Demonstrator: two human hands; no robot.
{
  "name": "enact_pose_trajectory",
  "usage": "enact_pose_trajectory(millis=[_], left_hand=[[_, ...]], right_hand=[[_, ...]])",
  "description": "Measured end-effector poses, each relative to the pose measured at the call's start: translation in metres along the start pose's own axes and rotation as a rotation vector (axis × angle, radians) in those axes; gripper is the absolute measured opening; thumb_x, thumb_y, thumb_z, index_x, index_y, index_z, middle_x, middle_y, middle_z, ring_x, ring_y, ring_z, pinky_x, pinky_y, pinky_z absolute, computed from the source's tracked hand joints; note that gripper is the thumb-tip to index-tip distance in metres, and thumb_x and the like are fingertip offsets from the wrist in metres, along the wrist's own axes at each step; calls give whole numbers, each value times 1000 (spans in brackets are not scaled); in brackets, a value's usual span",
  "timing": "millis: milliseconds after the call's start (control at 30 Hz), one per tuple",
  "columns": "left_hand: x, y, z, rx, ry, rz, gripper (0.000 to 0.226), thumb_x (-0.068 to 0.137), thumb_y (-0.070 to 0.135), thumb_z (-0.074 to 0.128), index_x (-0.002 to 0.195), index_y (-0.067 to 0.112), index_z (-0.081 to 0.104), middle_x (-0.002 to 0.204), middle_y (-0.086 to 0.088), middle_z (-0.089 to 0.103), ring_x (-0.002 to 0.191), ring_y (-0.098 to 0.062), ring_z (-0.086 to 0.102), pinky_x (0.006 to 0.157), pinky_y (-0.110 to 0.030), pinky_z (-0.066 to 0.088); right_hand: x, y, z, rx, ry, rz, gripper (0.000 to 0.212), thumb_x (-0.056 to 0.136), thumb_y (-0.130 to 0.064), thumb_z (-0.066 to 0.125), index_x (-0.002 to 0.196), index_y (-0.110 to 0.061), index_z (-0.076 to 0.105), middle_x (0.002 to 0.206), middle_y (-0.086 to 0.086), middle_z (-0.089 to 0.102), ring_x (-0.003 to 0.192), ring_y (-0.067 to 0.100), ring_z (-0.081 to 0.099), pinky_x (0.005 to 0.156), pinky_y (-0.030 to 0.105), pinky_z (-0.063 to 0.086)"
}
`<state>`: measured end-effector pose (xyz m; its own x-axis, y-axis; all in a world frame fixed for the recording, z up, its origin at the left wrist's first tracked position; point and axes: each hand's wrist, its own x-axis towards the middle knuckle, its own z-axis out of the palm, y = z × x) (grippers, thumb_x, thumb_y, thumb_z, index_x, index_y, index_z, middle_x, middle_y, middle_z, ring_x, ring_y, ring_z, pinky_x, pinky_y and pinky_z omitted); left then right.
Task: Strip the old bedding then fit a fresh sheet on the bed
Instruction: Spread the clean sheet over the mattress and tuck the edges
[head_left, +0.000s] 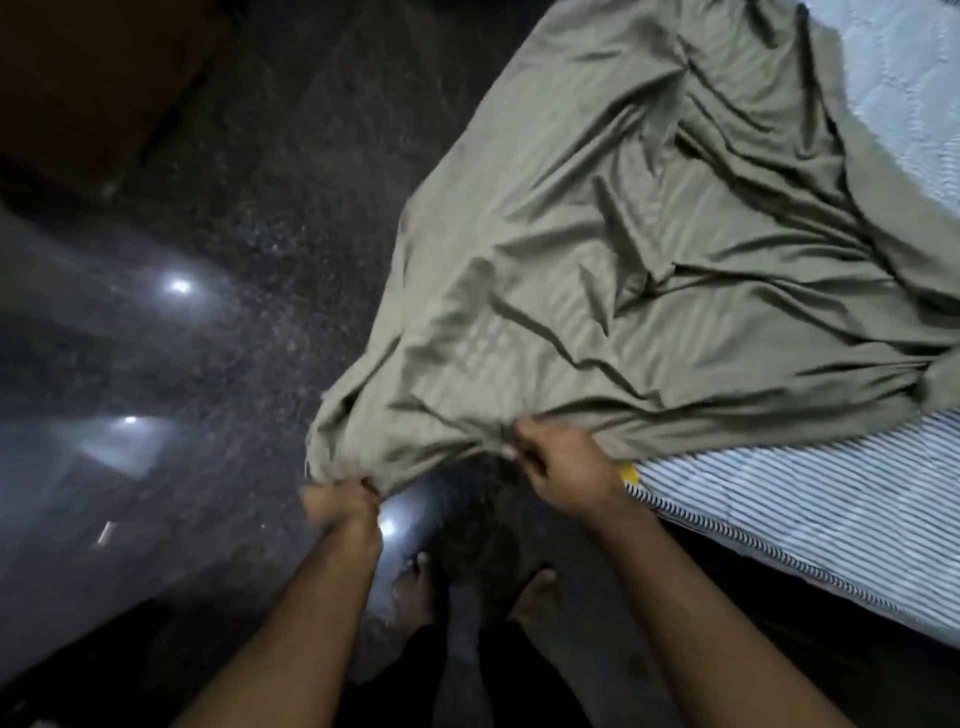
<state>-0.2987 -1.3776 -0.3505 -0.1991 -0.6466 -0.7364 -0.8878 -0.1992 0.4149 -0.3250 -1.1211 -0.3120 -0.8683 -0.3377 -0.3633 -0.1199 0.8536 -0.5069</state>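
A single wide-angle view from a camera worn on the person's head, looking steeply down and forward, close above the outstretched forearms. The left hand (340, 512) and right hand (563, 467) sit just below the middle of the picture. Beyond and to the right of the hands lies the bed (810, 499); to their left and beneath them is dark polished floor (249, 218). Straight lines bow near the edges.

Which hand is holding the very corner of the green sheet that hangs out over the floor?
The left hand: it grips the olive sheet at its floor-side corner. The right hand grips beside the mattress.
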Motion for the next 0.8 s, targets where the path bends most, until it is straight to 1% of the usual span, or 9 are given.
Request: enact_pose_trajectory(millis=[67, 100, 167, 233, 267, 333, 467, 600, 800], left_hand=[[-12, -16, -14, 361, 108, 65, 54, 97, 17, 55, 144, -6, 39, 141, -32, 46, 123, -46, 53, 97, -52, 47], [-22, -18, -13, 476, 211, 218, 53, 93, 21, 51, 139, -5, 42, 135, -34, 47, 120, -48, 53, 97, -55, 45], [-41, -18, 0, 490, 276, 678, 48, 86, 20, 47, 131, 1, 49, 123, -26, 51, 110, -42, 55, 91, -49, 45], [-56, -15, 28, 427, 91, 1087, 41, 92, 10, 52, 132, 5, 53, 130, -19, 52, 118, -34, 52, 100, -43, 41], [-60, -9, 44, 420, -15, 1229, 40, 96, 11, 53, 135, 6, 54, 137, -17, 52, 126, -33, 50, 105, -43, 39], [-64, 8, 81, 534, -124, 1427, 41, 101, 20, 52, 141, 11, 53, 150, -13, 47, 141, -30, 42, 113, -46, 33], [-49, 28, 150, 778, -2, 1646, 50, 106, 37, 40, 153, 19, 44, 164, -6, 33, 153, -22, 27, 123, -44, 21], [-25, 14, 168, 764, 203, 1743, 60, 102, 40, 38, 158, 20, 36, 165, -5, 29, 155, -22, 23, 125, -46, 17], [-10, 5, 177, 760, 281, 1848, 64, 99, 44, 28, 158, 20, 35, 165, -4, 29, 154, -21, 24, 123, -50, 21]], right_hand=[[-12, -4, 3, -61, -225, 108, 64, 91, -74, 26, 92, -21, 61, 85, 9, 69, 86, 33, 66, 67, 38, 50], [-14, -1, 1, -113, -189, 144, 69, 90, -75, 22, 90, -20, 65, 84, 10, 70, 85, 33, 66, 66, 37, 49], [-15, 6, -4, -118, 183, 161, 51, 96, -59, 38, 87, -17, 65, 83, 11, 69, 81, 35, 66, 62, 37, 47], [-8, 19, -9, -104, 540, 177, 26, 98, -40, 51, 92, -18, 63, 93, 10, 65, 88, 36, 62, 67, 39, 48], [-1, 31, -9, -122, 593, 218, 24, 98, -38, 52, 104, -18, 63, 105, 11, 62, 98, 35, 59, 77, 42, 48], [13, 56, 1, -183, 525, 379, 46, 97, -45, 50, 135, -21, 53, 138, 12, 51, 126, 35, 48, 99, 48, 40], [20, 82, 20, -322, 530, 452, 62, 98, -55, 33, 155, -29, 31, 164, -1, 27, 151, 21, 23, 117, 48, 22], [25, 88, 33, -332, 621, 434, 65, 97, -51, 36, 157, -28, 29, 165, -2, 24, 153, 19, 19, 120, 48, 17], [30, 101, 51, -369, 689, 386, 66, 96, -47, 40, 157, -26, 30, 165, 0, 25, 152, 21, 22, 120, 51, 18]])
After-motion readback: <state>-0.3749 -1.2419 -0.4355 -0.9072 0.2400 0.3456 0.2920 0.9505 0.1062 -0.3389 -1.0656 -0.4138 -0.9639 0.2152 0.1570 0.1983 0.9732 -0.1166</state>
